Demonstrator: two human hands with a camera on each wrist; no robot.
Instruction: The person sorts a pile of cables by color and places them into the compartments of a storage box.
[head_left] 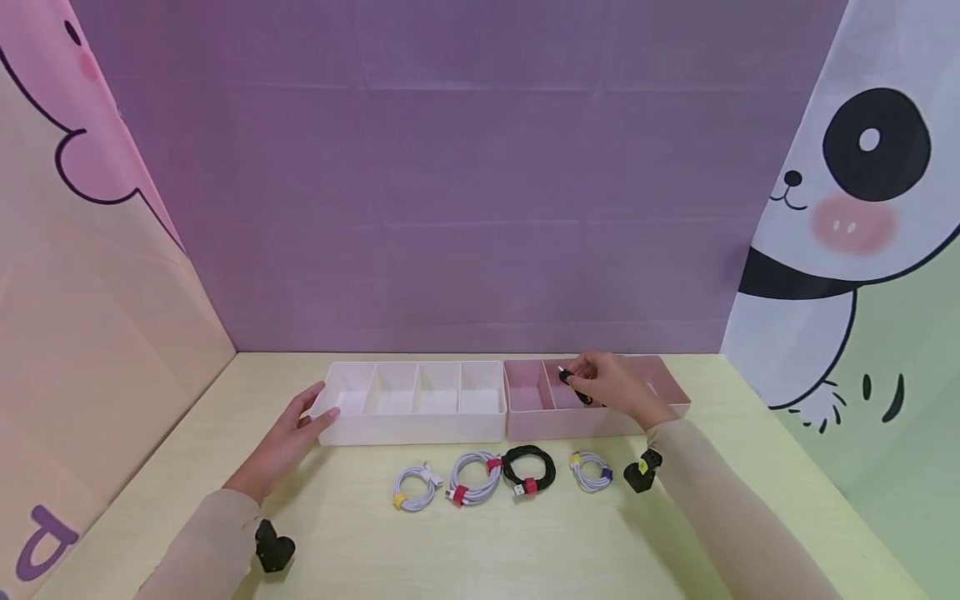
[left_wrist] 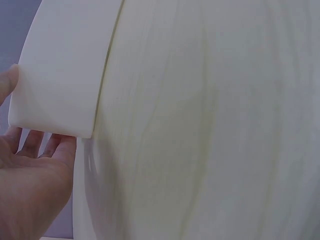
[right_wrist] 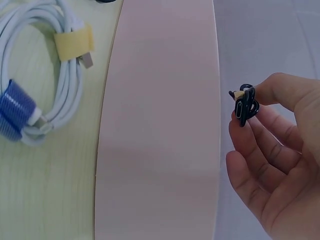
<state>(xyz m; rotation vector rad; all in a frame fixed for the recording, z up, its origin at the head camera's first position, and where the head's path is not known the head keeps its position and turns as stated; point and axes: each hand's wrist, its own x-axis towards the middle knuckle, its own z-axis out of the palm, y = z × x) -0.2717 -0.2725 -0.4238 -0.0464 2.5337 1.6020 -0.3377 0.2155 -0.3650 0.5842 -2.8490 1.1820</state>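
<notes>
A small coiled black cable [right_wrist: 246,105] with a charging plug is pinched between the thumb and fingers of my right hand [head_left: 611,387]. That hand is over the pink divided box [head_left: 570,425], hiding some of its compartments. At the left end of the white divided box [head_left: 416,429], my left hand [head_left: 288,437] grips the corner, thumb at the rim and fingers along the end wall. In the left wrist view, the fingers [left_wrist: 47,145] bend against that end wall. The two boxes stand end to end, and the white one's compartments look bare.
In front of the boxes lie coiled cables: a white one with a yellow strap [head_left: 416,490], a white one with red straps [head_left: 474,479], a black one with a red strap [head_left: 528,471], and a white one with yellow and blue straps [head_left: 592,472]. A purple wall [head_left: 480,183] rises behind.
</notes>
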